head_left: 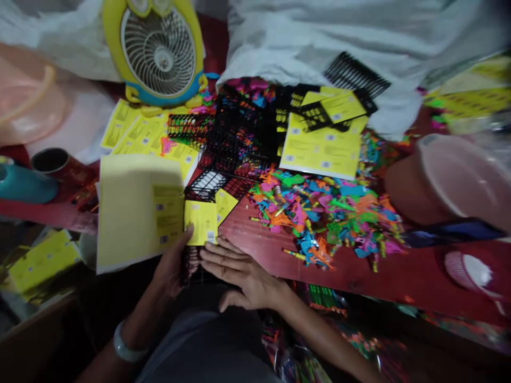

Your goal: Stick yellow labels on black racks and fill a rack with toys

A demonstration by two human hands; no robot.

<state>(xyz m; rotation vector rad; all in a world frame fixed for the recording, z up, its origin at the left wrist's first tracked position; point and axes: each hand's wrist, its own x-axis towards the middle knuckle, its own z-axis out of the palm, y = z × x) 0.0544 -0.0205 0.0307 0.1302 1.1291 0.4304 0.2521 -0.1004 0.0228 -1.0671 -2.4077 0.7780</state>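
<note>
At the table's front edge, my left hand is closed on the left side of a dark slotted plastic rack. Its thumb lies along a yellow printed card that sits over the rack. My right hand is stretched flat with its fingers straight, their tips at the card's lower right edge. Just behind, a second yellow card lies beside a black rack. How far the rack reaches under the card and fingers is hidden.
A pile of small colourful plastic toys covers the table's right side. Yellow card sheets lie at left, more sheets behind. A yellow fan, black racks, a pink tub and a teal bottle stand around.
</note>
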